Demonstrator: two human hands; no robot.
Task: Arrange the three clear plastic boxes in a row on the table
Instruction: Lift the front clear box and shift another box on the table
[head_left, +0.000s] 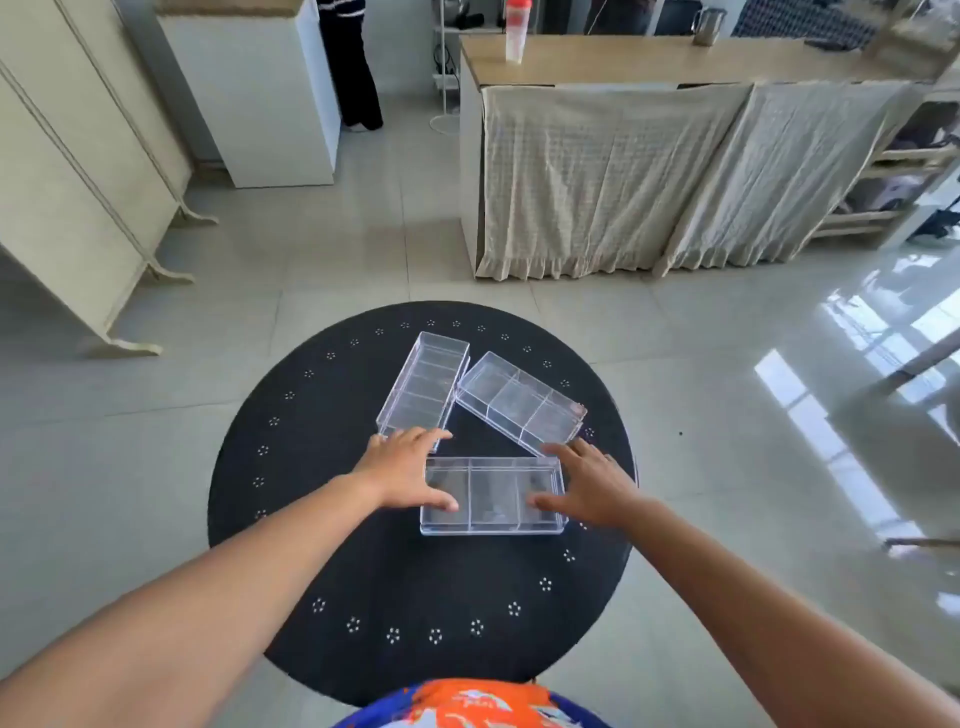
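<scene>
Three clear plastic boxes lie on a round black table (322, 545). The near box (491, 496) lies crosswise, with inner dividers. My left hand (402, 470) grips its left end, thumb over the front, fingers spread toward the back. My right hand (592, 483) grips its right end the same way. The far left box (423, 384) points away from me at a slight slant. The far right box (519, 402) lies diagonally, its left corner touching the far left box and its near end close to my right fingertips.
The table has a ring of small white dot patterns near its edge. Beyond it is tiled floor, a curtained counter (649, 171) at the back right, a white cabinet (260, 93) and a folding screen (78, 182) at left. A person (348, 62) stands far back.
</scene>
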